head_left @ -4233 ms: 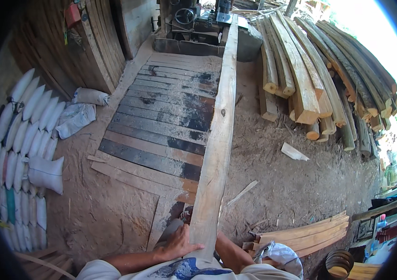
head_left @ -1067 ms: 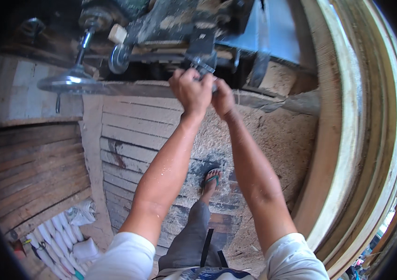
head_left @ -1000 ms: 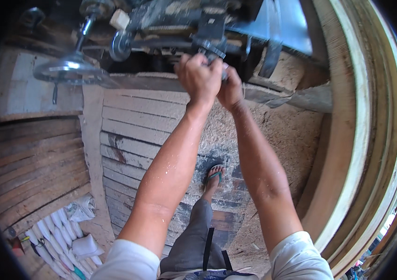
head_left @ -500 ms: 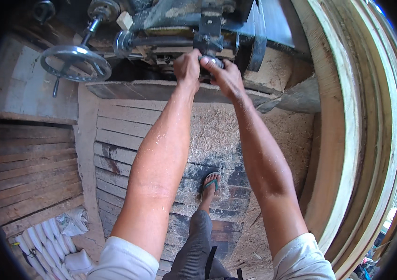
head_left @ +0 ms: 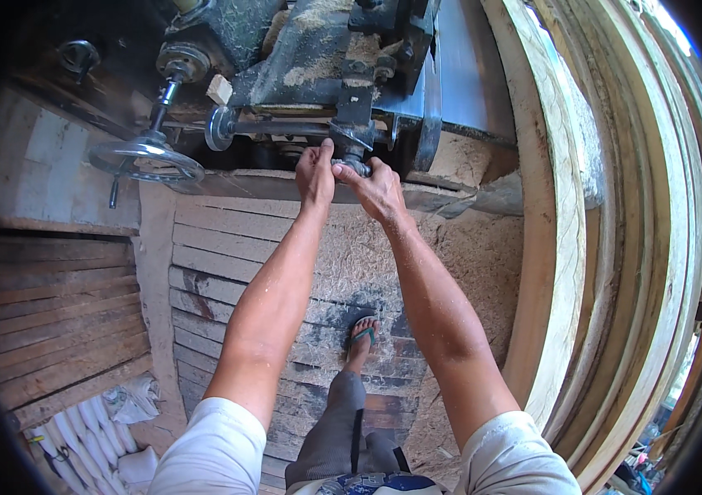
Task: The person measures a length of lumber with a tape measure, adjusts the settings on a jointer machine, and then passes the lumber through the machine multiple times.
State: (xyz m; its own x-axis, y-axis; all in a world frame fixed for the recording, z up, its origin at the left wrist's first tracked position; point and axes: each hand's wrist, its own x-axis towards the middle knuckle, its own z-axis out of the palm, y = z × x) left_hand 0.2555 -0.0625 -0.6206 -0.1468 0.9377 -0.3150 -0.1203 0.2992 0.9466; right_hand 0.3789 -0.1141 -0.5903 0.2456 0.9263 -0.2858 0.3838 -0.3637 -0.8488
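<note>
Both arms reach forward to the front of a dark metal machine (head_left: 309,78) dusted with sawdust. My right hand (head_left: 377,191) is closed around a short round metal knob (head_left: 356,167), its thumb lying across the near side. This knob sits below a dark upright bracket (head_left: 355,111) on a horizontal steel bar (head_left: 281,129). Just left of the knob, my left hand (head_left: 315,175) has its fingers curled in and its thumb pointing up by the bracket's foot. Whatever the left fingers grip is hidden behind the hand.
A chrome handwheel (head_left: 146,158) stands left of my hands, with a small wood block (head_left: 219,89) beyond it. Long timber boards (head_left: 557,247) rise along the right side. Shavings cover the slatted floor (head_left: 227,239). White sacks (head_left: 91,437) lie at lower left.
The view has shifted, showing more of the machine's top, and my hands appear lower in it. They stay at the same bracket; my left thumb now points up.
</note>
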